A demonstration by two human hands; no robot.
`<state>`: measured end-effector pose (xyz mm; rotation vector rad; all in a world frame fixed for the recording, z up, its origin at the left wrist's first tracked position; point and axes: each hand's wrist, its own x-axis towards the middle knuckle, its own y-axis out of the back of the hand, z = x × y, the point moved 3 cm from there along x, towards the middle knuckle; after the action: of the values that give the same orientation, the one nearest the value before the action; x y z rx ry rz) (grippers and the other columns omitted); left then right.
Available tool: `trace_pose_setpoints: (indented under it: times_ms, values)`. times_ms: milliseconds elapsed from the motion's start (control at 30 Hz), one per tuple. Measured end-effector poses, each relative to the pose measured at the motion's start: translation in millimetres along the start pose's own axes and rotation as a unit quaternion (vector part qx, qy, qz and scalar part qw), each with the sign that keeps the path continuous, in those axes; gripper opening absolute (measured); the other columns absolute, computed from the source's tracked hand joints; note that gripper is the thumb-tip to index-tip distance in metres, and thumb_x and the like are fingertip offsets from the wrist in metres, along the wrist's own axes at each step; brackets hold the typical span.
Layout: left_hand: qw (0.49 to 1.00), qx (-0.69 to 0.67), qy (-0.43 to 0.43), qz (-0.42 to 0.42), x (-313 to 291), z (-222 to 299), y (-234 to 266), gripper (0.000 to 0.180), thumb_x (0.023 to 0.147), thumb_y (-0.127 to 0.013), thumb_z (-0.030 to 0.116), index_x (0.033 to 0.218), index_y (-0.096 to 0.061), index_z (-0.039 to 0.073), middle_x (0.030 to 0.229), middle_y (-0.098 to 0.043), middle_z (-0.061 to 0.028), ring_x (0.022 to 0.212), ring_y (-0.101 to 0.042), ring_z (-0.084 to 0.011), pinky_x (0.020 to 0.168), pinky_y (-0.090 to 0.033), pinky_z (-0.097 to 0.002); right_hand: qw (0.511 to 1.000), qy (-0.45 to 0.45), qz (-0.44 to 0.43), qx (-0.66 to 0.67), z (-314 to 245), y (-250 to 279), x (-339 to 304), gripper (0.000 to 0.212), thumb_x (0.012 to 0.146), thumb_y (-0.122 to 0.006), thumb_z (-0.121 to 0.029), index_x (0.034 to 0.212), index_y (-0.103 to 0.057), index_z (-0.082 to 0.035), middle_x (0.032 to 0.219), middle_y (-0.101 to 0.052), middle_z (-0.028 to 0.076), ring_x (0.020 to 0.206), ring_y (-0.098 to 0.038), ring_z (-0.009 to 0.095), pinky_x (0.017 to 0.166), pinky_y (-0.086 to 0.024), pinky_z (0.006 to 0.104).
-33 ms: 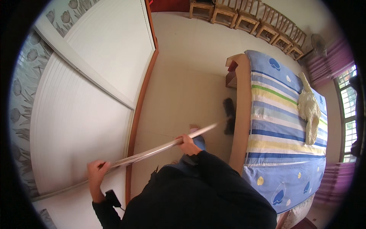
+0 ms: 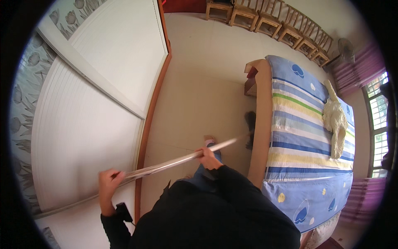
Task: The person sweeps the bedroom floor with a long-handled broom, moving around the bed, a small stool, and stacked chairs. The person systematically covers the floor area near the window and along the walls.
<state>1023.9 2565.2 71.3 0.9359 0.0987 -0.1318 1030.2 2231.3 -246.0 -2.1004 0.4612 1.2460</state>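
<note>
A long pale pole, the handle of a mop (image 2: 168, 164), slants across my front. It rises from my left side toward the bed. My left hand (image 2: 110, 182) is closed around its near end, beside the white cabinet. Farther along, my right hand (image 2: 210, 160) wraps round the handle above my legs. The dark, fuzzy mop head (image 2: 250, 120) lies on the floor at the bed's side, partly hidden under the bed edge. Motion smears the handle's far end. A small black device (image 2: 123, 212) is strapped at my left wrist.
White sliding doors (image 2: 87, 137) with a brown frame stand at my left. The bed (image 2: 306, 137), with striped bedding and a cream garment (image 2: 336, 120) on it, fills the right. Several wooden chairs (image 2: 267, 23) line the far wall, near a fan (image 2: 345, 47). Pale floor (image 2: 195, 91) lies between.
The mop has slid slightly, its head now farther under the bed edge. Both hands have shifted a little to the right with the handle.
</note>
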Motion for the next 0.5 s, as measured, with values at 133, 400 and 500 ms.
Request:
trace_pose_setpoints:
  times_ms: [133,400,500]
  values:
    - [0.991,-0.031,-0.118,-0.053,79,78,-83,0.022,0.069,-0.065,0.017,0.059,-0.058,-0.001,0.045,-0.048,-0.0098,0.039,-0.044,-0.0122,0.039,-0.034,-0.0259,0.941,0.034,0.105,0.32,-36,105,8,0.008,0.08,-0.047,-0.008,0.081,-0.043,-0.001,0.071,-0.05,0.011,0.066,-0.051,0.023,0.066,-0.049,0.0373]
    - [0.988,0.02,-0.13,-0.079,217,177,-153,0.023,0.068,-0.066,0.018,0.055,-0.056,0.001,0.044,-0.048,-0.0091,0.036,-0.046,-0.0181,0.038,-0.034,-0.0271,0.979,0.08,0.134,0.13,-109,152,56,0.013,0.081,-0.042,-0.012,0.072,-0.043,-0.004,0.064,-0.048,0.009,0.058,-0.047,0.022,0.056,-0.043,0.0343]
    - [0.994,0.028,-0.085,-0.065,240,173,-149,0.025,0.067,-0.065,0.02,0.055,-0.054,0.001,0.046,-0.047,-0.0114,0.04,-0.047,-0.0238,0.039,-0.035,-0.0304,0.982,-0.046,0.15,0.103,-131,144,85,0.013,0.079,-0.043,-0.012,0.069,-0.043,-0.004,0.061,-0.047,0.009,0.052,-0.045,0.021,0.047,-0.04,0.0338]
